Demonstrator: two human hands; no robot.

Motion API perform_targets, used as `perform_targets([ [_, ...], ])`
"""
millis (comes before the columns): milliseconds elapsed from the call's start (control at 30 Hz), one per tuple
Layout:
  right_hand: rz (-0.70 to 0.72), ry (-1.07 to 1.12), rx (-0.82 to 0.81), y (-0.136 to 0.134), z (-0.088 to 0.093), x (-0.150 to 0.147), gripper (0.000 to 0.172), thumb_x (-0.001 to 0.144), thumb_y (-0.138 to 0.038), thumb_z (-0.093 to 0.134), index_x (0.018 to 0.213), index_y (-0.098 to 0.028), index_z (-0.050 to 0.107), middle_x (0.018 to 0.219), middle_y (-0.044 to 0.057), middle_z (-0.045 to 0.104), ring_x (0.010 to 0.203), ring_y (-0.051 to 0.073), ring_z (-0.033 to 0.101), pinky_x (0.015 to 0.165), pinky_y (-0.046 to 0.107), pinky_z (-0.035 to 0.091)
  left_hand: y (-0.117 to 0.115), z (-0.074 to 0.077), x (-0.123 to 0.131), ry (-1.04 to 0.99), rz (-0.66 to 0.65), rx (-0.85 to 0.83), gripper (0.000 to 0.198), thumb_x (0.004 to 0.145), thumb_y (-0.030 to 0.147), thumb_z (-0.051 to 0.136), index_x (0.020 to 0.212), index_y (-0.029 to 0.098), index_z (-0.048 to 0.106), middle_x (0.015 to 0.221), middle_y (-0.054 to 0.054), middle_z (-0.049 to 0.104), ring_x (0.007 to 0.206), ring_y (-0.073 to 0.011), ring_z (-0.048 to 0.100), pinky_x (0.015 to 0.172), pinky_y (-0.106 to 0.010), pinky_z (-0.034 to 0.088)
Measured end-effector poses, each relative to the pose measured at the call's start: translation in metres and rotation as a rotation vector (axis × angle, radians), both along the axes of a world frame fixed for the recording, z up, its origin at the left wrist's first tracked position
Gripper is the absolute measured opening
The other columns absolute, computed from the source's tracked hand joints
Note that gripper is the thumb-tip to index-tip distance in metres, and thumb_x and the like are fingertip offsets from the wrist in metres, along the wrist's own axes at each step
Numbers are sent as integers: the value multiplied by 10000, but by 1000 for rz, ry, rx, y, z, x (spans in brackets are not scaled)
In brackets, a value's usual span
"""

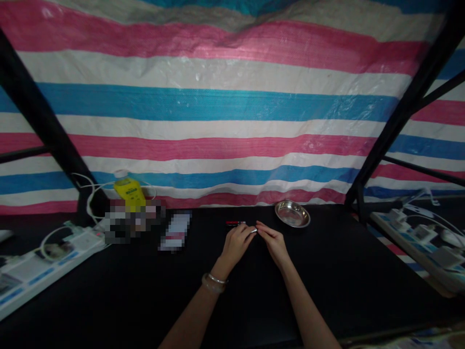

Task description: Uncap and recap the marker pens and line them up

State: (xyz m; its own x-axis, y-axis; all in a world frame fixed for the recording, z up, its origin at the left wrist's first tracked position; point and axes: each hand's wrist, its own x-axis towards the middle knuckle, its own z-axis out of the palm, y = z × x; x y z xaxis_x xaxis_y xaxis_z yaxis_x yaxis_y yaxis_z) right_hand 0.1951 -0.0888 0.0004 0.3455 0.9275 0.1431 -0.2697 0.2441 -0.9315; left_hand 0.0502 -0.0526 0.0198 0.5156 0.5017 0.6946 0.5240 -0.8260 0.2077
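My left hand [238, 242] and my right hand [271, 241] meet over the black table [327, 271], fingertips pinched together on a small shiny object [254, 231] that is too small to name. A bangle circles my left wrist. A thin red and black pen-like item [235, 223] lies just behind my left hand. A round metal dish [292, 214] sits a little to the right of my right hand.
A yellow bottle [130, 193] stands at the back left beside blurred items and white cables. Power strips lie at the far left [43, 261] and far right [417, 237]. Black frame bars slant on both sides before a striped tarpaulin.
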Motion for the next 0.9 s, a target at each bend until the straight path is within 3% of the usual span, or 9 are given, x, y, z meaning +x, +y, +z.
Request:
perform_targets([
  [100, -73, -81, 45, 0, 2, -1, 242, 611, -336, 742, 822, -219, 732, 1101, 68, 656, 1105, 269, 556, 1011, 438, 376, 0, 0, 0, 22, -17, -29, 194, 898, 263, 463, 967, 198, 633, 826, -37, 617, 783, -153, 611, 713, -276, 512],
  [233, -128, -96, 62, -3, 10, -12, 340, 625, -370, 727, 928, -215, 713, 973, 69, 702, 992, 260, 622, 959, 446, 429, 0, -2, 2, -38, -80, -116, 210, 905, 253, 446, 1013, 200, 618, 874, -44, 639, 824, -156, 620, 770, -291, 512],
  [367, -199, -198, 136, -13, 18, -27, 338, 739, -371, 635, 1041, -223, 672, 1044, 70, 678, 1015, 235, 610, 961, 416, 429, 0, -6, 3, -222, -158, -373, 220, 892, 285, 468, 1043, 197, 601, 990, -53, 664, 884, -170, 633, 809, -302, 507],
  [467, -213, -328, 198, -20, 22, -35, 321, 760, -351, 614, 1056, -236, 665, 1135, 64, 637, 1095, 233, 558, 1003, 405, 383, 0, -8, 5, -375, -222, -619, 235, 878, 318, 476, 1037, 191, 592, 962, -48, 673, 823, -161, 647, 713, -259, 522],
  [600, -247, -404, 197, -21, 22, -36, 413, 751, -338, 625, 1152, -241, 608, 1202, 69, 595, 1096, 235, 542, 983, 401, 382, 2, -3, 8, -624, -226, -870, 316, 820, 424, 532, 983, 159, 587, 775, -32, 668, 593, -125, 622, 532, -215, 492],
  [767, -274, -473, 178, -18, 20, -33, 398, 761, -331, 613, 1146, -230, 610, 960, 68, 677, 913, 207, 592, 868, 373, 429, 11, 4, 3, -791, -318, -1289, 502, 656, 550, 655, 894, 111, 607, 647, -15, 626, 360, -66, 499, 347, -183, 360],
  [900, -246, -511, 171, -18, 20, -33, 351, 776, -337, 596, 1107, -223, 632, 853, 53, 666, 793, 183, 575, 727, 325, 447, 14, 6, -6, -730, -407, -1446, 461, 630, 526, 690, 808, 110, 605, 562, 20, 577, 283, -17, 390, 292, -157, 210],
])
